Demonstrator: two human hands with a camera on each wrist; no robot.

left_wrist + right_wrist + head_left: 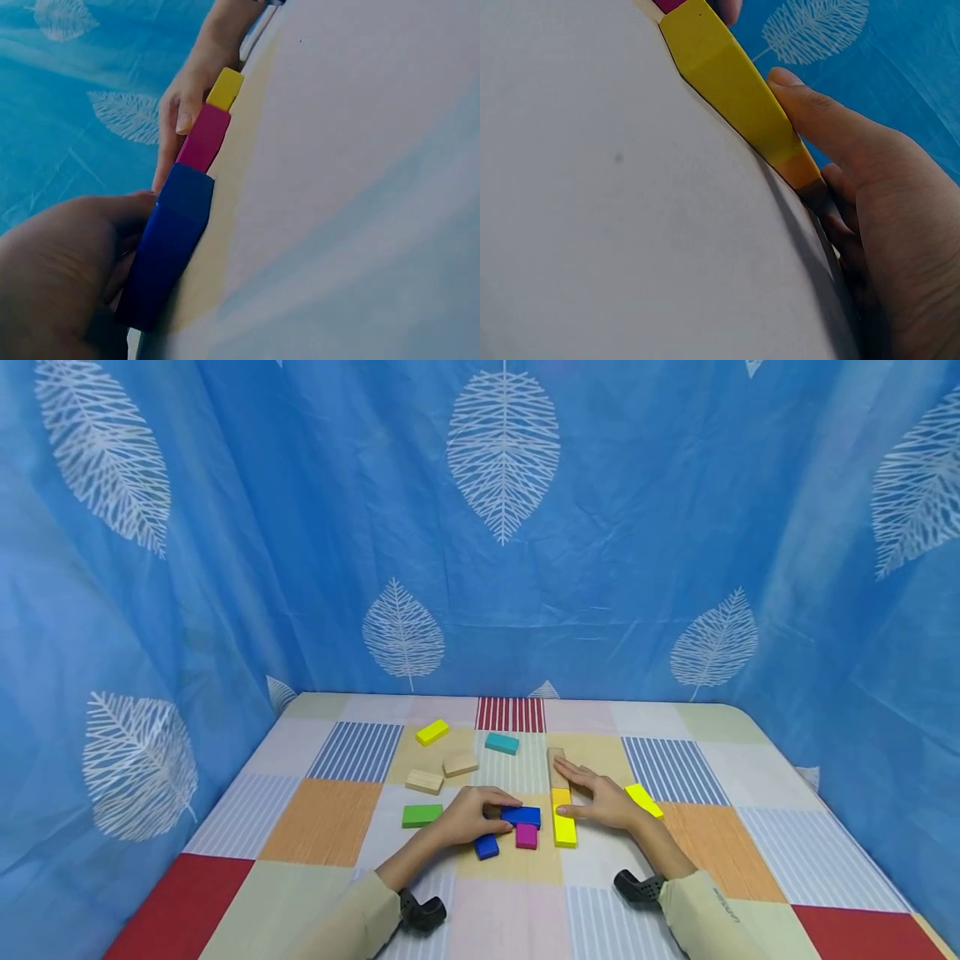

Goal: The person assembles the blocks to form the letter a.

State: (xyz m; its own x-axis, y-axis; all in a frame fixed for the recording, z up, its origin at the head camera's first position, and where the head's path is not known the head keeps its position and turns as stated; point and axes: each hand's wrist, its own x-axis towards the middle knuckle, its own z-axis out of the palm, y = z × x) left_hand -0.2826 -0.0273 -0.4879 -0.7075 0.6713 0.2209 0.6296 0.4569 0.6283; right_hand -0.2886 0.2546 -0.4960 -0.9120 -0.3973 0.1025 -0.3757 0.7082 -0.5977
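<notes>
Blue block (525,816) is pinched by the left hand (467,815); toward three o'clock, yellow block (565,833) is best steadied by the outstretched right hand (606,800).

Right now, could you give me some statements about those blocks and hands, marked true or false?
1. The green rectangular block lies left of the left hand. True.
2. The right hand is beside that green block. False: it is at the column of yellow and bare-wood rectangular blocks.
3. The blue hanging curtain is printed with white leaves. True.
4. The teal rectangular block lies nearer that curtain than the magenta box-shaped block does. True.
5. The left hand grips the teal block. False: it lies apart from both hands on the patchwork-patterned tabletop.
</notes>
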